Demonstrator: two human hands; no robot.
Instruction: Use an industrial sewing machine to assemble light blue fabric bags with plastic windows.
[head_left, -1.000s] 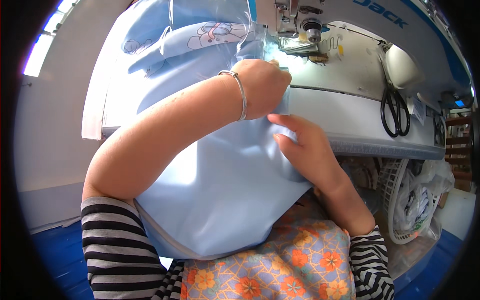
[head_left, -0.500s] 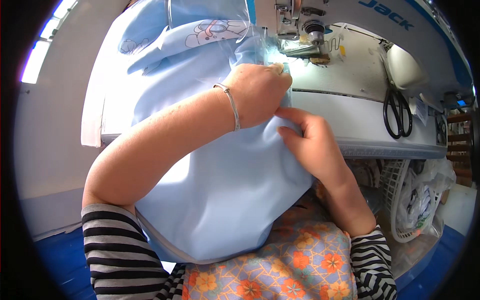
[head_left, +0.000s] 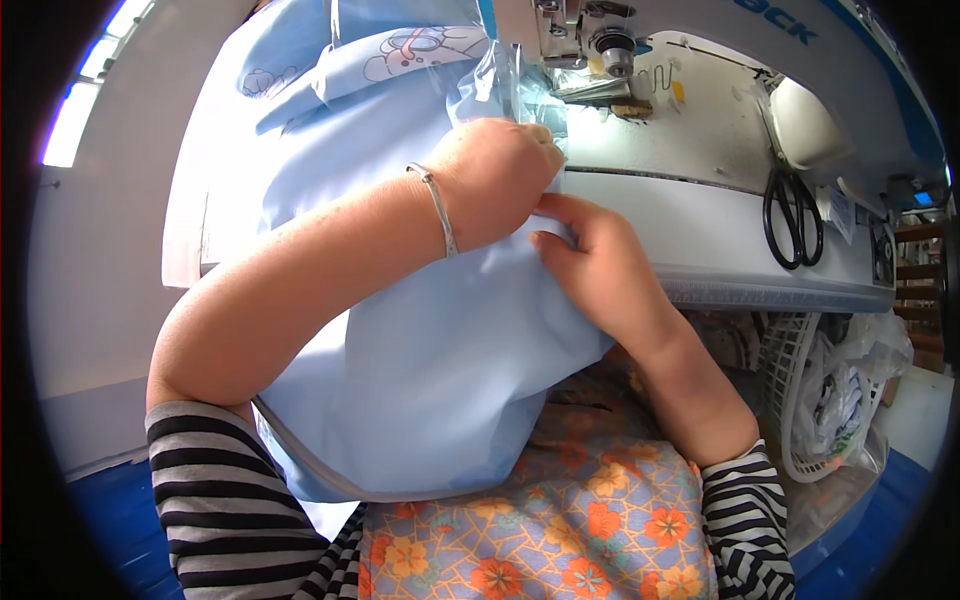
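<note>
Wide fisheye head cam looks down from above, near L hand (head_left: 492, 182) & R hand (head_left: 597, 258)

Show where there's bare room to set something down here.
Bare: the white tabletop between the right hand and black-handled scissors, plus most of the machine bed behind it. Crowded: leftward, where blue fabric and the left hand fill the space.

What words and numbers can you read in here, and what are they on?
Sewing machine arm: big blue letters, partly cut off; I won't copy them out.
Small lit display: too small to read.
Sewing table's front edge: ruler-like marks, too small to read.
White slip at the right: too small to read.
Light blue fabric: no words I can see.
</note>
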